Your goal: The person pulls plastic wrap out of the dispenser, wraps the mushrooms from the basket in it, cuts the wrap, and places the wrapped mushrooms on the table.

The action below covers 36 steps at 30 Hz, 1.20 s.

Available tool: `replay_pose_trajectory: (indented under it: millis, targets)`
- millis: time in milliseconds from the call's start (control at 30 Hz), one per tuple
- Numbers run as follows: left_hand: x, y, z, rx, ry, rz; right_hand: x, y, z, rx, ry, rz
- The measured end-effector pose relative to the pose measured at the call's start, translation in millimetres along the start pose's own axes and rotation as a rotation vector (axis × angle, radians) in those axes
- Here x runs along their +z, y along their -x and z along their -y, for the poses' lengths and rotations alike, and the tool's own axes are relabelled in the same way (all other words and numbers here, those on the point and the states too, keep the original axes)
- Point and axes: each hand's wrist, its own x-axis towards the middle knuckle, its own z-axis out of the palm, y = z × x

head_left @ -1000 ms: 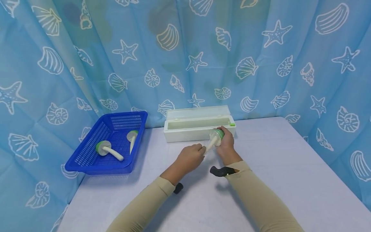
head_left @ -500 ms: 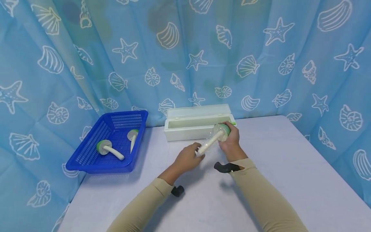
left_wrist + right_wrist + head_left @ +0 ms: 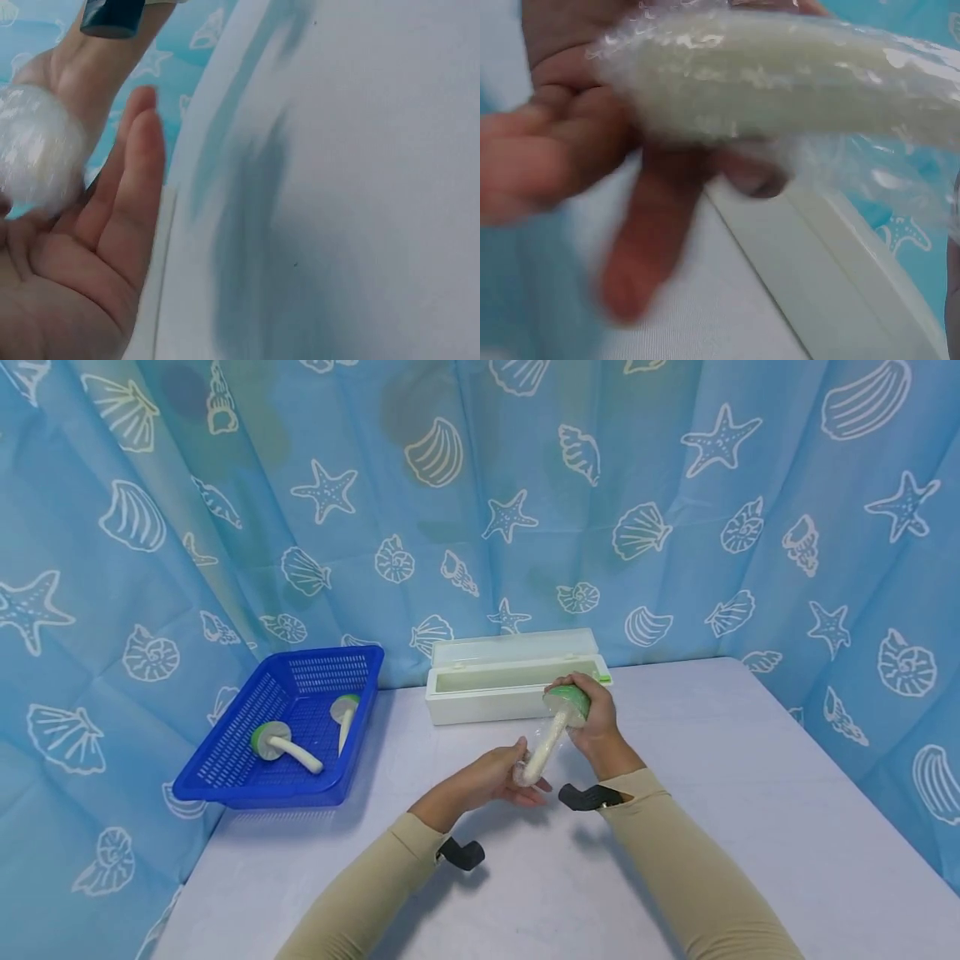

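Right hand (image 3: 600, 720) grips the green cap (image 3: 567, 704) of the film-wrapped mushroom (image 3: 547, 747), held over the bench (image 3: 697, 760) toward its back edge, before the lidded white box (image 3: 491, 706), while the left hand (image 3: 489, 775) spreads its fingers around the stem's lower end, contact unclear. Compared with half a second ago, the stem slopes more steeply and the left fingers have opened out, suggesting the clear film (image 3: 896, 176) there is being adjusted. No brand, label or writing is legible.
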Motion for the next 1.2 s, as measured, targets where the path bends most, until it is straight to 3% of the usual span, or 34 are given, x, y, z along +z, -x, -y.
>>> replay_pose_trajectory:
  millis: [67, 133, 233, 300, 367, 500, 600, 733, 867, 967, 1100, 1200]
  targets:
    - [2.8, -1.5, -0.2, 0.03, 0.046, -0.027, 0.6, -0.4, -2.5, -0.052, 0.092, 0.019]
    - [5.3, -2.9, -0.4, 0.054, 0.078, -0.076, 0.5, -1.1, -5.1, -0.101, 0.17, -0.016]
    - [8.1, -4.5, 0.2, 0.103, 0.084, -0.167, -1.4, -2.1, -9.0, -0.149, 0.263, -0.142]
    - [8.6, -5.8, 2.2, 0.134, 0.025, -0.229, -2.9, -2.6, -11.8, -0.171, 0.34, -0.243]
    - [9.4, -6.3, 4.0, 0.164, -0.128, -0.3, -4.4, -2.2, -14.6, -0.181, 0.437, -0.334]
    - [12.4, -6.2, 5.7, 0.165, -0.596, -0.449, -3.6, 0.8, -21.8, -0.196, 0.575, -0.436]
    - [13.3, -6.7, 4.7, 0.122, -0.893, -0.549, 0.7, 3.8, -28.6, -0.197, 0.535, -0.452]
    - [9.2, -9.0, 3.0, 0.089, -1.075, -0.646, 8.5, 7.9, -36.4, -0.202, 0.431, -0.464]
    - [4.3, -12.1, 0.7, 0.148, -1.089, -0.701, 10.2, 12.0, -39.6, -0.206, 0.427, -0.472]
    - [1.5, -14.5, 0.3, 0.183, -1.086, -0.71, 6.0, 14.1, -39.8, -0.194, 0.514, -0.455]
    - [-1.1, -16.5, 2.6, 0.137, -1.097, -0.686, 2.0, 15.1, -38.5, -0.16, 0.634, -0.417]
    - [-1.8, -19.2, 5.3, 0.109, -1.115, -0.644, 1.6, 13.9, -37.8, -0.128, 0.59, -0.419]
